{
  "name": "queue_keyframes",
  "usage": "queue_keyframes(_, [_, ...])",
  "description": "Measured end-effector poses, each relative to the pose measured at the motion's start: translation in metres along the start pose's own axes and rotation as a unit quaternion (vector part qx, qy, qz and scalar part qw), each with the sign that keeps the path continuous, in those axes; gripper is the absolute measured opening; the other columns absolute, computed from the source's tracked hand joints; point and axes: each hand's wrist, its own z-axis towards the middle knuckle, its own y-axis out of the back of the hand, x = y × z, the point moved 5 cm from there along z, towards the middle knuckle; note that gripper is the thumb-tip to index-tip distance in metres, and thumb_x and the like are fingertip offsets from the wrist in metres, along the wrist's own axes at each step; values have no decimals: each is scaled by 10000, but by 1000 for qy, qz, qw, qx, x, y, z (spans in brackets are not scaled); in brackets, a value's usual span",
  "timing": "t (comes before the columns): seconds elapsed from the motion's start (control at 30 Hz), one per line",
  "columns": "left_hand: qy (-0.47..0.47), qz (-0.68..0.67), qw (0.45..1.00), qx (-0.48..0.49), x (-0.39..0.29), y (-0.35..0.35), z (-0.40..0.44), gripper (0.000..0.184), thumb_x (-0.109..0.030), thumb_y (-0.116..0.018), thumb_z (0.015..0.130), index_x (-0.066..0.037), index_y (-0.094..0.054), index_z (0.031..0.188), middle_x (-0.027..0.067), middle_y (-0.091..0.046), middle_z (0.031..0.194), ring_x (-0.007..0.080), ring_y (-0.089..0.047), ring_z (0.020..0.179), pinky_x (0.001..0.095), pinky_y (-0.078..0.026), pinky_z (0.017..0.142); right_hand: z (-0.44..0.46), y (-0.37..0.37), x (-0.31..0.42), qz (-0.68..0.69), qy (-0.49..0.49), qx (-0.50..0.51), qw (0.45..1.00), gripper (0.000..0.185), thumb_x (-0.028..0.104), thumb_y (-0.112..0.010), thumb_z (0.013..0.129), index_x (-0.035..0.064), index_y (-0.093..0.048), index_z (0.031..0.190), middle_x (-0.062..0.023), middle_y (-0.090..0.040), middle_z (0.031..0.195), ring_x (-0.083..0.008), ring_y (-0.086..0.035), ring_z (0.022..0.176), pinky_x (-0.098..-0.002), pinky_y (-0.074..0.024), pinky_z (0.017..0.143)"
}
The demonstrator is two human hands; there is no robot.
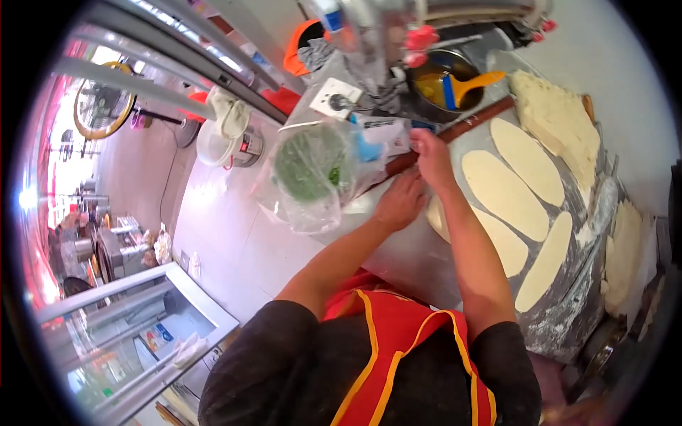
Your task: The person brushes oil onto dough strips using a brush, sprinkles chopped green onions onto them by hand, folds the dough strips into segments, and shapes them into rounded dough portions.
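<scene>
while a fan [105, 101] stands beyond the floury table [558, 328], left hand [401, 202] and right hand [430, 155] have unclear grips.

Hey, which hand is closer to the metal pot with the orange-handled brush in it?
The right. The right hand is just on the wearer's side of the pot; the left hand is farther from it, closer to the wearer's body.

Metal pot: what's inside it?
Yellow liquid and the blue head of an orange-handled brush. The brush covers part of the liquid; the bottom of the pot can't be fully seen.
</scene>
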Motion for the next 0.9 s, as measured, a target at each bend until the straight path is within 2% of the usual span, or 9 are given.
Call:
queue_keyframes(0.07, [-2,-32,999,-17,5,6,-2,451,-148,-600,808,40,-483,1202,228,-460,1265,385,-432,1191,441,-360,1022,4,-19,33,-229,141,-53,962,280,-71,-498,802,-31,-551,1074,-203,-589,1088,-364,-578,995,-411,-457,908])
queue_keyframes(0.13, [-34,-67,994,-81,-4,24,-7,470,-143,-610,796,41,-476,1208,238,-457,1259,397,-439,1172,436,-370,1011,-11,-10,80,-219,123,-167,953,308,-72,-526,754,-14,-564,1054,-208,-577,1070,-392,-520,1062,-429,-406,953])
queue_keyframes(0.17, [-22,-98,993,-69,-7,34,-15,476,-136,-614,794,14,-471,1223,228,-468,1250,417,-470,1124,447,-391,983,-16,-13,94,-205,117,-145,961,292,-56,-501,782,4,-562,1062,-183,-569,1096,-369,-512,1085,-413,-403,954])
queue_keyframes(0.27, [23,-120,990,-64,1,46,-68,438,-142,-609,804,-25,-492,1210,207,-491,1243,413,-502,1078,471,-433,910,-32,-71,92,-139,188,155,960,273,68,-514,802,-1,-563,1062,-179,-524,1202,-375,-467,1140,-446,-384,973])
queue_keyframes(0.37, [153,-149,975,-69,13,76,-106,365,-152,-601,820,-51,-526,1163,186,-531,1194,388,-550,1007,473,-469,823,-39,-140,84,-304,342,225,860,333,144,-498,829,-4,-560,1122,-163,-494,1257,-331,-452,1173,-425,-403,965])
queue_keyframes(0.47, [103,-29,987,-121,15,110,-124,310,-168,-596,833,-48,-547,1114,183,-577,1099,362,-582,942,455,-481,763,-22,-184,96,-350,410,163,826,347,185,-542,852,38,-547,1166,-163,-502,1266,-330,-470,1172,-406,-422,965])
queue_keyframes(0.57, [197,-119,970,-78,21,103,-141,329,-140,-583,844,-54,-542,1159,191,-586,1108,403,-553,1003,446,-456,826,-5,-195,116,-354,227,159,893,458,263,-585,818,41,-530,1215,-179,-491,1282,-324,-466,1182,-408,-420,963])
queue_keyframes(0.67, [177,-91,979,-42,21,99,-141,291,-185,-598,838,-51,-565,1094,183,-619,995,368,-592,908,440,-479,756,-8,-218,104,-413,181,144,881,483,318,-632,783,41,-545,1169,-187,-511,1222,-326,-497,1126,-441,-443,916])
queue_keyframes(0.9, [152,-78,983,-67,21,95,-140,324,-157,-604,817,-64,-550,1122,170,-596,1045,376,-572,928,435,-476,787,3,-227,84,-287,204,227,908,196,233,-476,883,72,-572,939,-188,-613,917,-358,-626,812,-446,-504,704])
